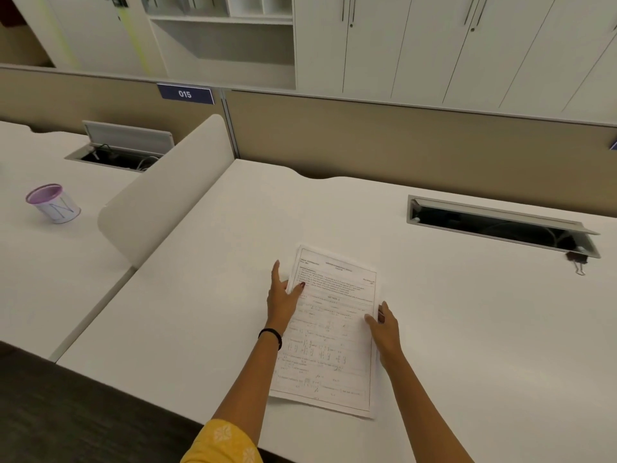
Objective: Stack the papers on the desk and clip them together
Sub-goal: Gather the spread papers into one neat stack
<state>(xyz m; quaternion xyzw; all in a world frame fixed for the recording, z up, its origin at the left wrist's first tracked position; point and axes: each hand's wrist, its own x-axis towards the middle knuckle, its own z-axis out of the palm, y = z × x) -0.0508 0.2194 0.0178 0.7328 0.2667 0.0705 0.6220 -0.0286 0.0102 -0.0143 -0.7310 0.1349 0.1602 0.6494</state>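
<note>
I see the papers point(330, 332) flat on the tabletop point(217, 279), long axis running away from me. My left grip point(282, 299) and right grip point(384, 325) flank the long edges, fingers straight, thumbs on top, neither clenched. The binder clip point(578, 262) lies well off right, beside the cable tray point(500, 217), nearer my right grip.

A blue sign point(185, 94) reading "015" in white sits atop the beige partition point(100, 98). A large hand-drawn "N" marks the purple-rimmed cup point(55, 204) on the neighbouring desk point(40, 269); print on the papers point(330, 335) is too small to read.
</note>
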